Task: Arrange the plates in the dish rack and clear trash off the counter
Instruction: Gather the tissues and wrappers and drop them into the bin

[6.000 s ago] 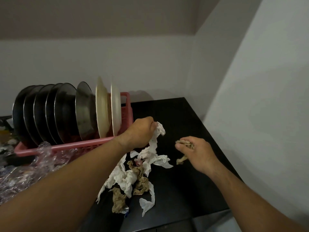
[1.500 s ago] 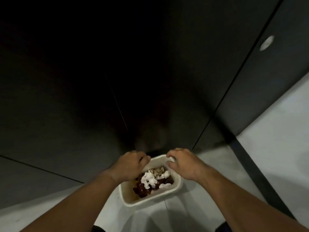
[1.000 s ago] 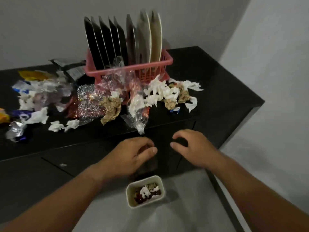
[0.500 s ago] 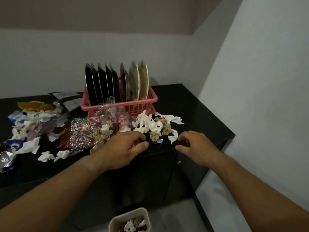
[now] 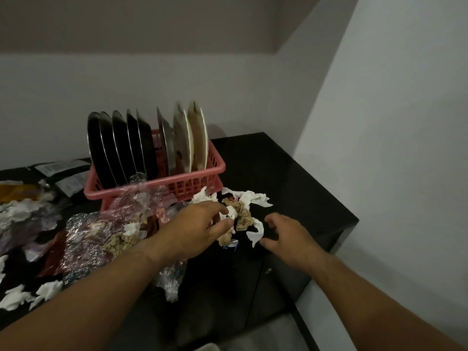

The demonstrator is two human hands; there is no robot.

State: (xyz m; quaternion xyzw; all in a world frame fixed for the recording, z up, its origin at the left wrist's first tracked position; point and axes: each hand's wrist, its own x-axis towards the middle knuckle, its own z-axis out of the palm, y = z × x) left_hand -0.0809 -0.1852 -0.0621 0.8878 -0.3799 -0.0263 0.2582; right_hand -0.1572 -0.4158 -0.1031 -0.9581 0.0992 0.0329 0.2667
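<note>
A pink dish rack point(image 5: 202, 174) stands on the black counter point(image 5: 283, 173) with several dark plates point(image 5: 119, 145) and two cream plates point(image 5: 197, 138) upright in it. In front of the rack lies a pile of crumpled white and brown tissue point(image 5: 244, 214). My left hand point(image 5: 195, 229) reaches into the pile's left side, and its thumb and forefinger pinch a white tissue piece point(image 5: 231, 214). My right hand point(image 5: 286, 236) hovers just right of the pile with loosely curled fingers and holds nothing.
Crinkled clear plastic wrap point(image 5: 101, 236), white tissue scraps point(image 5: 15, 297) and packets point(image 5: 63, 173) cover the counter's left part. The counter's right edge runs close to a white wall point(image 5: 392, 148). A pale bin rim point(image 5: 207, 347) shows at the bottom edge.
I have come up from the bin on the floor to the counter. Both hands moved forward to the tissue pile, and my left hand now pinches a tissue.
</note>
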